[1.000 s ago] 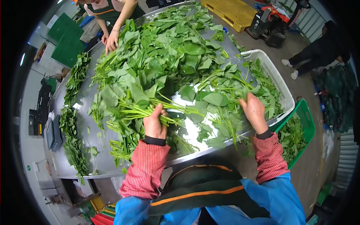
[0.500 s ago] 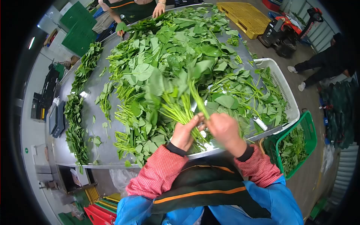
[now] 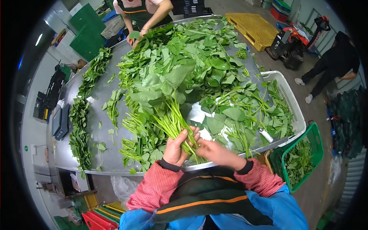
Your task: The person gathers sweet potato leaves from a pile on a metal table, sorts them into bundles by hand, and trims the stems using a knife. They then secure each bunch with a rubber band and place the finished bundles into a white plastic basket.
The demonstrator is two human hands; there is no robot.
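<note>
My left hand [image 3: 177,148] is closed around a bunch of leafy greens. Its pale green stems [image 3: 173,122] slant up and left to broad leaves [image 3: 163,86]. Blurred by motion, my right hand [image 3: 219,154] is beside the lower stem ends, its fingertips at or close to them. Whether it grips any stems cannot be made out. Beyond both hands a large heap of the same greens [image 3: 195,53] covers the metal table [image 3: 105,134]. Loose stems and leaves [image 3: 241,134] lie to the right of my hands, with a small white roll-shaped object [image 3: 266,135] near the edge.
A white crate [image 3: 295,99] and a green crate [image 3: 316,147], both with greens, stand at the right. Rows of greens [image 3: 79,128] and a scale [image 3: 61,122] are on the left. A co-worker's hands [image 3: 136,38] work at the far edge. Another person [image 3: 331,63] stands right, near a pallet jack [image 3: 287,42].
The stems that my right hand held apart are now with the bunch in my left hand. My left hand has shifted slightly left; the co-worker's hands have come together.
</note>
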